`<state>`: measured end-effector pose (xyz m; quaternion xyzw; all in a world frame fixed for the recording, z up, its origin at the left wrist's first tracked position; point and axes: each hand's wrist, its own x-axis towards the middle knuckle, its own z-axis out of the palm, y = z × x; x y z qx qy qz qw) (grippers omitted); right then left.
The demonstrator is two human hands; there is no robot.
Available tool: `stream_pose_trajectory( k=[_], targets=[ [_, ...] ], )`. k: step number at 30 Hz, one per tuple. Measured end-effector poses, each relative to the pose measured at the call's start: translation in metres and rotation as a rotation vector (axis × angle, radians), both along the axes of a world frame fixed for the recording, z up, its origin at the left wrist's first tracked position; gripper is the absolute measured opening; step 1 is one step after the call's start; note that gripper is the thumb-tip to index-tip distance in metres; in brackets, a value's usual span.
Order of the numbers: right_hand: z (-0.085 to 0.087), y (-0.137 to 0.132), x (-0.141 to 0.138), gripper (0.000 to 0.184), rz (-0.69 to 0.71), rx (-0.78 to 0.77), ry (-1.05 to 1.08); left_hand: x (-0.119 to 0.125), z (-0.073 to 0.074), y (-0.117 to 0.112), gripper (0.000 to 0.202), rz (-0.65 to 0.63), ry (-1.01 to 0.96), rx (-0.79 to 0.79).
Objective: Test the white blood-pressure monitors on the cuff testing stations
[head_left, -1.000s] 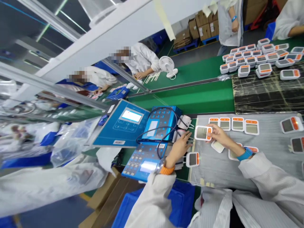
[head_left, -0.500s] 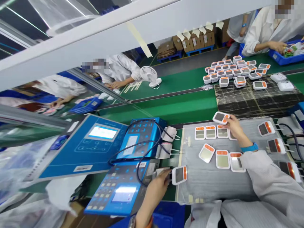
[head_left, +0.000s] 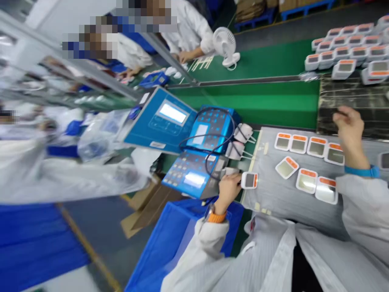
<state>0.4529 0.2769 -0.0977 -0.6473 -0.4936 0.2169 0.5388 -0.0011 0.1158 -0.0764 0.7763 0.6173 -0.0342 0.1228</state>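
My left hand (head_left: 228,190) is closed on the left end of a small white device with an orange button (head_left: 249,180), which lies at the edge of the grey mat (head_left: 273,198) beside a blue tester (head_left: 191,173). My right hand (head_left: 349,125) hangs blurred above the far side of the mat, fingers curled; I cannot make out anything in it. Below it a row of similar white devices (head_left: 299,144) lies face up. A second group of devices (head_left: 307,180) lies nearer me.
Behind the near tester are a second blue tester (head_left: 212,129) and a blue control panel (head_left: 165,119), with black cables and white connectors (head_left: 243,133). Beyond lie a green conveyor (head_left: 258,103), a dark mat (head_left: 343,95), several more devices (head_left: 343,56), a fan (head_left: 226,44), seated co-workers. Blue bin (head_left: 170,243) below.
My right hand lifted a device off the mat and carried it right toward the dark mat; it no longer shows there. My left hand moved onto the device by the tester. The camera swung.
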Motion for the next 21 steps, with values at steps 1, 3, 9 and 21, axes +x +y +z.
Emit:
stream_pose_trajectory(
  k=[1,3,9,21],
  targets=[
    [-0.004,-0.019,-0.034,0.035,0.167,-0.070,-0.009,0.000,-0.002,0.000,0.034,0.001,-0.001,-0.002],
    [-0.009,-0.064,-0.106,0.031,0.638,-0.217,-0.077,-0.002,-0.006,0.000,0.029,-0.004,0.002,0.008],
    [-0.018,-0.145,-0.250,0.073,1.028,-0.214,-0.466,-0.006,-0.015,-0.004,0.021,-0.049,0.050,0.108],
    [0.016,-0.095,-0.150,0.079,0.721,-0.385,0.914,0.013,-0.024,-0.015,0.021,-0.233,0.064,0.671]
  ],
)
